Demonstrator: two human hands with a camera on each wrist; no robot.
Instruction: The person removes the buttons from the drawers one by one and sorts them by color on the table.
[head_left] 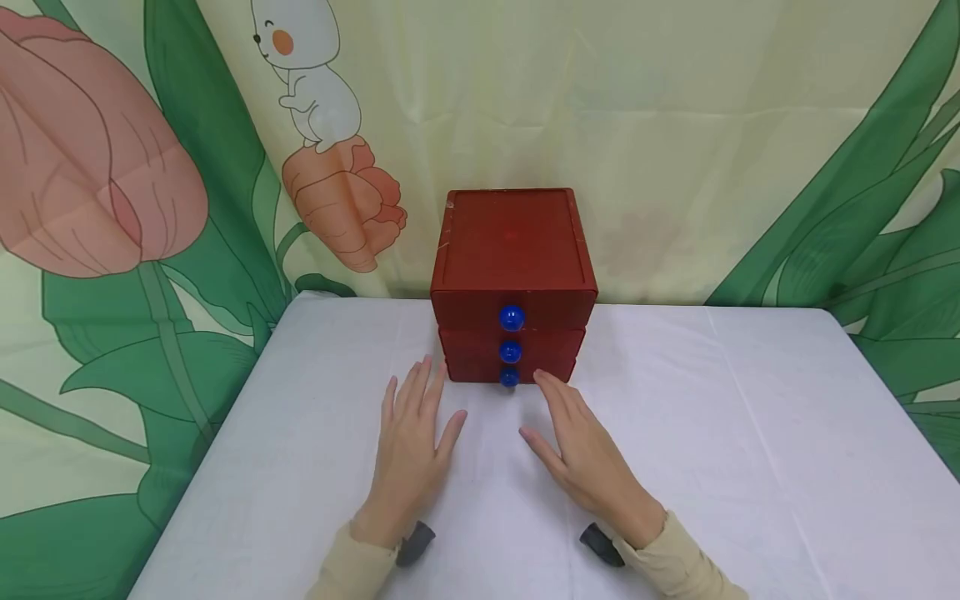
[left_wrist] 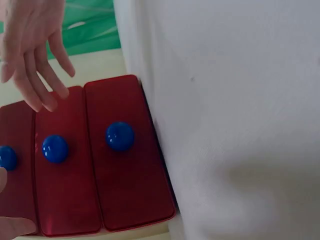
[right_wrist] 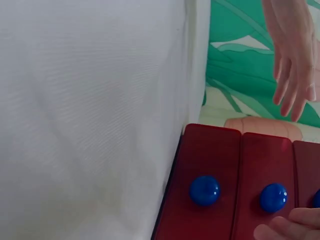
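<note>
A dark red drawer box (head_left: 513, 242) stands on the white-covered table, its front facing me. Three drawers are stacked in it, each with a round blue knob, such as the top knob (head_left: 512, 317). All the drawer fronts sit flush in both wrist views. My left hand (head_left: 408, 454) is in front of the box's left side, fingers spread and straight, holding nothing. On the other side, my right hand (head_left: 588, 454) reaches toward the lower right corner with fingers extended and thumb apart, also holding nothing. The bottom knob (left_wrist: 120, 136) shows fully in the left wrist view.
White cloth (head_left: 750, 442) covers the table around the box. Close behind the box hangs a printed curtain (head_left: 660, 167) with a rabbit, a carrot and tulips. Dark wrist devices, including the left device (head_left: 416, 544), sit at both beige sleeves.
</note>
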